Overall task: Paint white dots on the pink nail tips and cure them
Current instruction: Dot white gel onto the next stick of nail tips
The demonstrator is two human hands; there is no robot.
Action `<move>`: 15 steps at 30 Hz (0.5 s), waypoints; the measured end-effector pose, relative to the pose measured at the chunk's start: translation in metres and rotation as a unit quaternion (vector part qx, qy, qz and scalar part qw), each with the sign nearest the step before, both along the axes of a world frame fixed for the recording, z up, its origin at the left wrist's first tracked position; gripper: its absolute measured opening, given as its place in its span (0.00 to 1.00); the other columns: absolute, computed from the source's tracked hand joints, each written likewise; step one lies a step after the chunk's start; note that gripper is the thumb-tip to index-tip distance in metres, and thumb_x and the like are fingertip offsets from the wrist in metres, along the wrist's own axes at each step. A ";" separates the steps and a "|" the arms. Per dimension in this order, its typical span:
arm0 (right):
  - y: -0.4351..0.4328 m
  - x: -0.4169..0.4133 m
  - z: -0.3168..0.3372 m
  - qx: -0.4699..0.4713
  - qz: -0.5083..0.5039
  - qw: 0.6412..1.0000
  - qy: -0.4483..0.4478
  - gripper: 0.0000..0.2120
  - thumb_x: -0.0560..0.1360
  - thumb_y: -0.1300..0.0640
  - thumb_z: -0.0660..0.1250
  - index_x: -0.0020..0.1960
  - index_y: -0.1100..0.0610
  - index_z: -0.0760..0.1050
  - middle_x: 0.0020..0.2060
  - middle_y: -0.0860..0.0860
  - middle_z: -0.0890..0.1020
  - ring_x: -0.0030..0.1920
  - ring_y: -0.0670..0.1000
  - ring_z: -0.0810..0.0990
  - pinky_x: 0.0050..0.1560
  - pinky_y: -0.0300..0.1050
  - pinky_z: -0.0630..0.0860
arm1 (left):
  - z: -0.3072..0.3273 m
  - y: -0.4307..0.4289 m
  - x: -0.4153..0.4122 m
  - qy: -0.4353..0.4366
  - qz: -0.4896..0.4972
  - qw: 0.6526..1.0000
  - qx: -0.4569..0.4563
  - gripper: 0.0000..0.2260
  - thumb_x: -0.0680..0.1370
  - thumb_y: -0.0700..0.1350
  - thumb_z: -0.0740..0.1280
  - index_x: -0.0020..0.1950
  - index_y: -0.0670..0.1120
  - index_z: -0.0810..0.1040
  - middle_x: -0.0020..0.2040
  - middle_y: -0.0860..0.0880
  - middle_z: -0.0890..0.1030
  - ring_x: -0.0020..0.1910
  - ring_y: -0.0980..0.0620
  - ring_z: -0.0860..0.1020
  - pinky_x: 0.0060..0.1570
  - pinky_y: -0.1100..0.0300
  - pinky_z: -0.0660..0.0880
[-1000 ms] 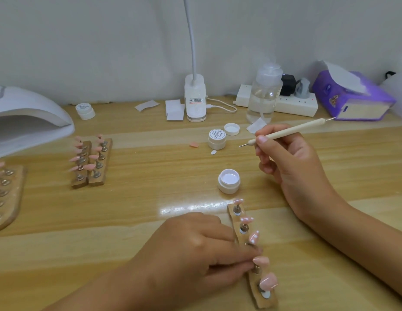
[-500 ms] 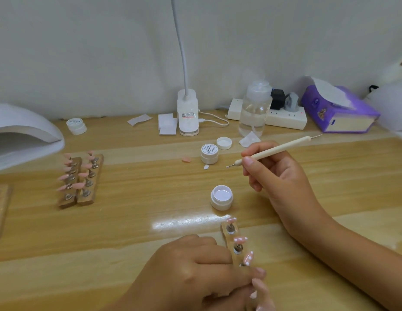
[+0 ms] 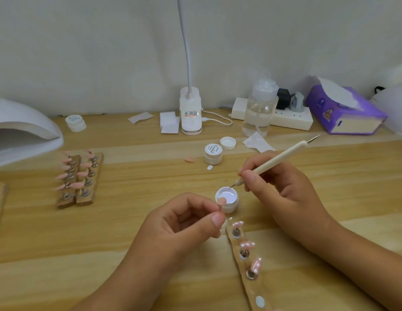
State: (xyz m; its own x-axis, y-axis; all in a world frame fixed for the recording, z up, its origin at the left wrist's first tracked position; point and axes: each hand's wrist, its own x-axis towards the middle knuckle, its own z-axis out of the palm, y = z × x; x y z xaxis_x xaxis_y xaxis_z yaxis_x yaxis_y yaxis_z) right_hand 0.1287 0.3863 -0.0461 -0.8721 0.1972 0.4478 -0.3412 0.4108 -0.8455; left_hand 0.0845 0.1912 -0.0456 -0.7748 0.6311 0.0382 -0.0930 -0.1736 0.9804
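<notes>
Centre frame, the right hand (image 3: 283,187) pinches the dotting pen (image 3: 272,163), its tip at the rim of the open white gel pot (image 3: 227,198). Just left, the left hand (image 3: 184,225) pinches one pink nail tip (image 3: 222,201) between thumb and forefinger. Dotted tips sit on the wooden holder strip (image 3: 247,265), lower right.

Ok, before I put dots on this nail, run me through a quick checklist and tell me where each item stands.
1. Open white gel pot: ok.
2. Firm grip of the right hand on the dotting tool, its point over the pot: ok.
3. Gel picked up on the point: cannot tell.
4. Steady pinch of the left hand on the pink nail tip: ok.
5. That nail bare of dots: ok, none visible.
6. Free slot on the wooden holder for putting it back: ok.
</notes>
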 end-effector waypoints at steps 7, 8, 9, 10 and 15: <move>0.001 -0.001 -0.007 0.069 0.015 0.997 -0.012 0.03 0.76 0.48 0.65 0.45 0.46 0.75 0.38 0.47 0.79 0.34 0.46 0.73 0.38 0.36 0.71 | -0.004 -0.003 -0.004 -0.020 0.000 1.000 0.001 0.08 0.64 0.51 0.74 0.40 0.52 0.83 0.38 0.54 0.81 0.37 0.59 0.77 0.41 0.69 0.74; 0.001 -0.002 -0.007 0.078 0.014 0.997 -0.012 0.03 0.76 0.48 0.65 0.45 0.46 0.75 0.38 0.47 0.78 0.34 0.46 0.73 0.38 0.36 0.71 | -0.004 -0.003 -0.004 -0.019 -0.002 1.000 0.001 0.08 0.64 0.51 0.74 0.41 0.52 0.83 0.38 0.55 0.81 0.37 0.60 0.77 0.41 0.69 0.74; 0.001 -0.002 -0.008 0.084 0.012 0.996 -0.010 0.03 0.76 0.48 0.65 0.45 0.46 0.75 0.38 0.47 0.78 0.34 0.47 0.73 0.38 0.36 0.71 | -0.003 -0.002 -0.003 -0.018 -0.004 1.000 0.002 0.08 0.64 0.51 0.74 0.41 0.52 0.83 0.38 0.55 0.81 0.37 0.60 0.77 0.41 0.70 0.74; 0.001 -0.002 -0.008 0.088 0.009 0.996 -0.009 0.03 0.76 0.49 0.65 0.45 0.46 0.75 0.38 0.47 0.78 0.34 0.47 0.73 0.38 0.36 0.71 | -0.003 -0.002 -0.003 -0.017 -0.004 1.000 0.003 0.09 0.64 0.51 0.74 0.42 0.52 0.84 0.38 0.56 0.81 0.37 0.61 0.77 0.41 0.70 0.74; 0.001 -0.003 -0.008 0.103 0.007 0.995 -0.010 0.03 0.76 0.48 0.64 0.44 0.46 0.74 0.38 0.47 0.78 0.34 0.47 0.72 0.36 0.38 0.70 | -0.004 -0.002 -0.004 -0.017 0.002 1.000 0.002 0.09 0.65 0.52 0.73 0.43 0.52 0.84 0.38 0.56 0.81 0.38 0.61 0.77 0.40 0.70 0.74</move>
State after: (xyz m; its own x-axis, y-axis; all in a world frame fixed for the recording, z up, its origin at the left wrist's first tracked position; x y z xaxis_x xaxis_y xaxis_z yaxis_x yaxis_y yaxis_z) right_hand 0.1257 0.3873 -0.0540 -0.8834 0.0909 0.4597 -0.3316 0.5719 -0.7503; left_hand 0.0808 0.1892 -0.0496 -0.7783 0.6277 0.0154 -0.1246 -0.1784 0.9760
